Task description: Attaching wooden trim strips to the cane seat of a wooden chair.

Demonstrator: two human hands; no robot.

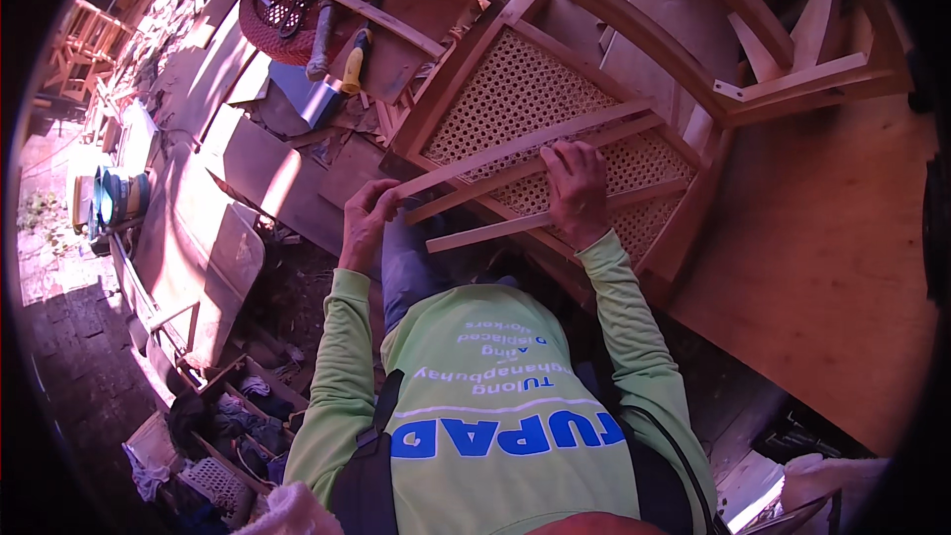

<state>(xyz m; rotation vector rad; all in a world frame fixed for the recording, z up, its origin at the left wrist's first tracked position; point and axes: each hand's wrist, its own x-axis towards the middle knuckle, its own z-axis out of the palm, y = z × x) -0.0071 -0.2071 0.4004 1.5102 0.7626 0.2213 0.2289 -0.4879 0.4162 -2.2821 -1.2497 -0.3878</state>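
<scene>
left hand (367,221) bent, pinching upper wooden strip (495,155), right hand (579,193) curled over middle strip (490,181), hold unclear

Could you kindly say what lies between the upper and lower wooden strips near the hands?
In the head view, a third wooden strip, some cane panel and the right hand lie there.
</scene>
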